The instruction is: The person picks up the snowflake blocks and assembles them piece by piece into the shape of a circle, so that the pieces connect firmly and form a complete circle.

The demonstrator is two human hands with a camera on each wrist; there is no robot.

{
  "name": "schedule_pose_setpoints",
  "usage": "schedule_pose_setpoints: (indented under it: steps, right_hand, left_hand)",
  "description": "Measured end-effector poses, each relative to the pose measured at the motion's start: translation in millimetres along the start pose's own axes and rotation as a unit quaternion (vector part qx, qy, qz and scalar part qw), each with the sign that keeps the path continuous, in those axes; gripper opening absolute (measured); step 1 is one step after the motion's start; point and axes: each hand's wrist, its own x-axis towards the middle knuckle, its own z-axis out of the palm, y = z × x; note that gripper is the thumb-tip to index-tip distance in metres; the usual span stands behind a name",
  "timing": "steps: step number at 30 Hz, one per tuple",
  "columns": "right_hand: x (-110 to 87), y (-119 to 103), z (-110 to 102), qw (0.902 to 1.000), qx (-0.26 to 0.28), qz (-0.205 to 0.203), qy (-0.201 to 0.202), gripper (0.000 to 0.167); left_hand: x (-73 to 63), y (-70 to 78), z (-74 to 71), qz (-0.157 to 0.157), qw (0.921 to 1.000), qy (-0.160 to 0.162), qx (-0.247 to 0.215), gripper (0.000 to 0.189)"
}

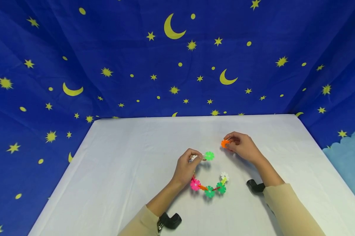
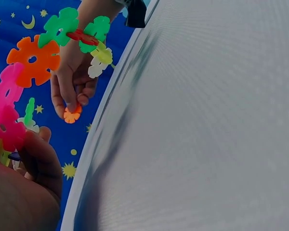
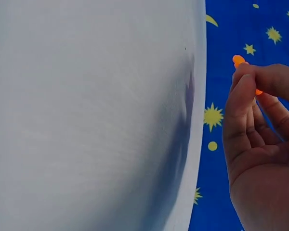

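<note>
A curved chain of flower-shaped plastic discs (image 1: 209, 191) hangs from my left hand (image 1: 185, 167), which grips it near one end. Pink, orange, red, green, yellow and white discs are slotted together in it, as the left wrist view shows up close. A light green disc (image 1: 209, 155) sticks out beyond the left fingertips; the pieces under those fingers are partly hidden. The chain's other end is a white disc (image 1: 224, 176). Up and to the right, my right hand (image 1: 241, 146) pinches a single orange disc (image 1: 225, 143) between thumb and fingers, apart from the chain.
A white cloth covers the table (image 1: 130, 157). Blue curtains (image 1: 177, 65) with yellow moons and stars stand behind and at the sides. Black wrist devices (image 1: 172, 221) sit by both sleeves.
</note>
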Motion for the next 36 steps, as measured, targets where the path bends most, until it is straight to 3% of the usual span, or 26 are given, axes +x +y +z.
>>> schedule_pose_setpoints:
  steps: [5,18,36]
  right_hand:
    - [-10.0,-7,2,0.9996,0.024,-0.012,-0.011,0.023]
    - [-31.8,-24,15,0.9990,0.001,-0.044,-0.007,0.014]
    - [-49.6,-39,28,0.9933,0.006,-0.110,-0.034,0.011]
  left_hand:
    - [0.2,-0.6,-0.5,0.003,1.0000,0.003,0.005,0.010]
    - [0.2,-3.5,-2.9,0.027,0.9994,0.015,0.017,0.009]
    - [1.1,-4.3,-3.0,0.029,0.9995,0.012,-0.001,0.009]
